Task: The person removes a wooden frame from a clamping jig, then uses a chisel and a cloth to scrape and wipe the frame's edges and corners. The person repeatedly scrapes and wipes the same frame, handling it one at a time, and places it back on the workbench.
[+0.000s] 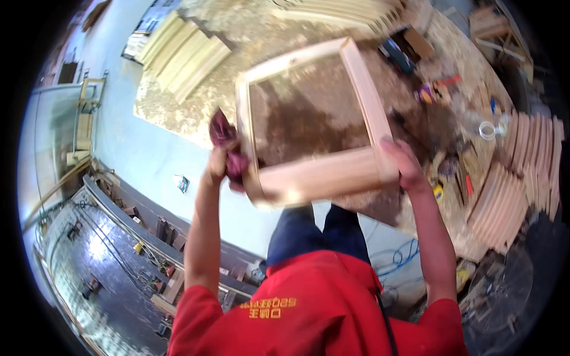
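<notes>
I hold a pale wooden frame (317,177), four-sided and open in the middle, tilted above the workbench and in front of my body. My right hand (405,165) grips its near right corner, with the fingers partly hidden. At the frame's left side, my left hand (218,163) is closed on a crumpled dark red cloth (222,129) and holds the frame there too. Part of that cloth hangs below the hand against the frame's edge. The lower left corner of the frame is blurred.
The stained board-topped workbench (178,115) carries stacked wooden strips (184,53) at the far left. More curved strips (499,202) lie at the right, near a roll of clear tape (487,130) and hand tools. A dark open box (407,50) sits far right. Blue hose (404,255) lies on the floor.
</notes>
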A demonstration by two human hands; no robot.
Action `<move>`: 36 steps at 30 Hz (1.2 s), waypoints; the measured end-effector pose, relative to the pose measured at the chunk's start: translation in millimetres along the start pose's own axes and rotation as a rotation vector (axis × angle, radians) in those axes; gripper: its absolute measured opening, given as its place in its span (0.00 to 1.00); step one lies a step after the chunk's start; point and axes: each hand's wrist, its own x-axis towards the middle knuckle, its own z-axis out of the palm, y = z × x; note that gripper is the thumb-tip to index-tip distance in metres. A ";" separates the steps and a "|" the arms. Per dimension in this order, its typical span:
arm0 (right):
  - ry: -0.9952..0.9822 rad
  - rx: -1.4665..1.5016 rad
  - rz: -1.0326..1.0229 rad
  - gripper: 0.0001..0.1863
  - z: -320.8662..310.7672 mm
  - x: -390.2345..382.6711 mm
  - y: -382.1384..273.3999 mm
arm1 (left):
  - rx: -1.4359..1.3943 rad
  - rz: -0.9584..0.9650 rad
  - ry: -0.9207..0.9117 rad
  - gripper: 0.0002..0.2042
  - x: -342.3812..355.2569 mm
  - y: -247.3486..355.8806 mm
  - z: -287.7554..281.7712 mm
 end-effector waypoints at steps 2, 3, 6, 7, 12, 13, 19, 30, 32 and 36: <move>-0.101 0.232 -0.010 0.16 -10.6 9.9 40.0 | 0.097 -0.039 0.036 0.12 23.9 26.2 -5.8; -0.033 0.332 0.009 0.15 -8.2 15.2 61.5 | 0.186 -0.012 0.099 0.12 26.0 37.5 -3.4; 0.098 0.449 -0.038 0.16 9.7 27.5 104.7 | 0.154 0.132 0.169 0.11 -3.2 52.6 2.5; 0.121 0.529 -0.033 0.17 17.0 32.0 116.3 | 0.136 0.172 0.142 0.08 -13.3 49.9 -0.6; 0.092 0.540 0.019 0.23 21.9 60.1 155.7 | -0.077 0.185 0.190 0.23 -90.1 -16.7 20.1; 0.062 0.470 0.027 0.23 14.5 59.4 160.4 | -0.071 0.212 0.239 0.26 -101.5 -39.3 40.5; 0.011 -0.566 -0.517 0.33 80.8 -94.5 123.3 | -0.702 -0.129 -0.249 0.31 -167.6 -106.4 206.2; 0.471 -1.061 -0.629 0.24 43.6 -49.0 69.9 | 0.983 0.743 0.216 0.25 -48.8 -82.7 194.7; 0.288 -1.441 -0.549 0.12 53.5 3.9 118.1 | 0.983 0.875 0.190 0.20 -10.9 -63.4 210.5; 0.010 -1.338 -0.544 0.11 92.3 -38.6 208.2 | 1.062 0.826 0.011 0.20 19.6 -67.8 249.5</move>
